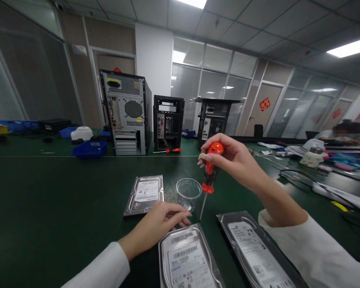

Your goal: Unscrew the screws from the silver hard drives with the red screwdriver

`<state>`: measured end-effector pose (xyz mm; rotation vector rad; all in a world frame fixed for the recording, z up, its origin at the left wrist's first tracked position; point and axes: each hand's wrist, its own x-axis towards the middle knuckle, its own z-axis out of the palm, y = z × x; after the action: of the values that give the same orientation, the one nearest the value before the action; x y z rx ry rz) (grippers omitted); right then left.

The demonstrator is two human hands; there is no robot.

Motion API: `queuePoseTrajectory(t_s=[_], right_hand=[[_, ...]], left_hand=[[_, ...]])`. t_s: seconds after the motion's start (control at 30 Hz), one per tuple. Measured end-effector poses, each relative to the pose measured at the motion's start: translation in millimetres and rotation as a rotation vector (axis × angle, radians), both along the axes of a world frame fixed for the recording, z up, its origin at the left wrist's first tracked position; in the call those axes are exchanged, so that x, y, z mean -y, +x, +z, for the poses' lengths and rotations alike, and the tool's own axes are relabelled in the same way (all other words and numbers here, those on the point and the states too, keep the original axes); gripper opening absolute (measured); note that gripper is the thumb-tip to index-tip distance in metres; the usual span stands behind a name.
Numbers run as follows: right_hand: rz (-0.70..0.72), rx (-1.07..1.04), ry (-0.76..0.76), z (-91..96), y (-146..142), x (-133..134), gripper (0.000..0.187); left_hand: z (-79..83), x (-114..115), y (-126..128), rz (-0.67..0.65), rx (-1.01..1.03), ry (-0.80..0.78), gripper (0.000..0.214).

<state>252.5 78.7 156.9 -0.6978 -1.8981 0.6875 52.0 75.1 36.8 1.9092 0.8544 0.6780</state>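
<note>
My right hand is wrapped round the red handle of a screwdriver held upright. Its tip rests on the top right corner of the middle hard drive. My left hand lies on the green table at that drive's top left corner, fingers stretched toward the tip and touching the drive's edge. A clear plastic cup stands just behind the fingers. A second hard drive lies to the left of the cup. A third hard drive lies to the right, under my right forearm.
Three computer towers stand at the back, with another red screwdriver and a blue tray before them. Cables and tools litter the right side, where another person sits far off.
</note>
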Motion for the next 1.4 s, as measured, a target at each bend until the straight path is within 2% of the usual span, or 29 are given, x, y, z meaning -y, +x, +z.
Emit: queuePoseTrajectory(t_s=[0.07, 0.13, 0.2, 0.27, 0.33, 0.43, 0.5, 0.57, 0.7, 0.77, 0.83, 0.97, 1.03, 1.1, 1.27, 1.33, 1.4], right_hand=[[0.000, 0.008, 0.031, -1.6, -2, -1, 0.021], [-0.065, 0.041, 0.128, -3.1, -3, -1, 0.022], [-0.142, 0.106, 0.224, -3.8, -2, 0, 0.025], [-0.165, 0.157, 0.257, -3.1, 1, 1, 0.026], [-0.070, 0.154, 0.187, -0.8, 5, 1, 0.026], [0.189, 0.078, -0.041, 3.3, 14, 2, 0.034], [0.293, 0.012, -0.151, 4.4, 16, 2, 0.038], [0.265, -0.034, -0.145, 3.4, 14, 1, 0.036], [0.003, -0.039, 0.053, -1.7, 2, -1, 0.015], [-0.095, -0.011, 0.136, -3.1, -1, -1, 0.011], [-0.080, 0.015, 0.130, -2.5, 0, 0, 0.015], [0.171, 0.050, -0.064, 2.2, 9, 4, 0.023], [0.230, 0.041, -0.115, 3.5, 11, 5, 0.024], [0.190, 0.005, -0.107, 2.9, 9, 6, 0.022], [-0.045, -0.085, 0.002, -1.3, 0, 4, 0.021], [-0.072, -0.100, -0.004, -2.7, -2, 4, 0.024], [-0.016, -0.153, -0.068, -4.6, -3, 3, 0.024]], left_hand=[[-4.2, 7, 0, 0.103, 0.026, 0.038, 0.026], [-9.1, 12, 2, 0.174, 0.047, 0.071, 0.025], [-12.5, 15, 5, 0.205, 0.065, 0.083, 0.026], [-13.1, 16, 7, 0.210, 0.073, 0.091, 0.026], [-11.6, 16, 8, 0.211, 0.065, 0.096, 0.026], [-8.1, 17, 8, 0.207, 0.055, 0.083, 0.026], [-6.4, 18, 7, 0.195, 0.046, 0.078, 0.026], [-6.0, 18, 6, 0.188, 0.032, 0.097, 0.025], [-8.3, 18, 5, 0.239, 0.035, 0.178, 0.026], [-9.7, 18, 4, 0.268, 0.049, 0.201, 0.026], [-10.4, 18, 4, 0.278, 0.052, 0.200, 0.026], [-9.8, 19, 5, 0.272, 0.049, 0.174, 0.026], [-9.9, 18, 6, 0.270, 0.050, 0.171, 0.026], [-10.7, 18, 5, 0.270, 0.049, 0.176, 0.026], [-13.7, 18, 4, 0.252, 0.049, 0.186, 0.030], [-13.3, 19, 4, 0.253, 0.050, 0.175, 0.033], [-11.7, 21, 5, 0.258, 0.047, 0.164, 0.034]])
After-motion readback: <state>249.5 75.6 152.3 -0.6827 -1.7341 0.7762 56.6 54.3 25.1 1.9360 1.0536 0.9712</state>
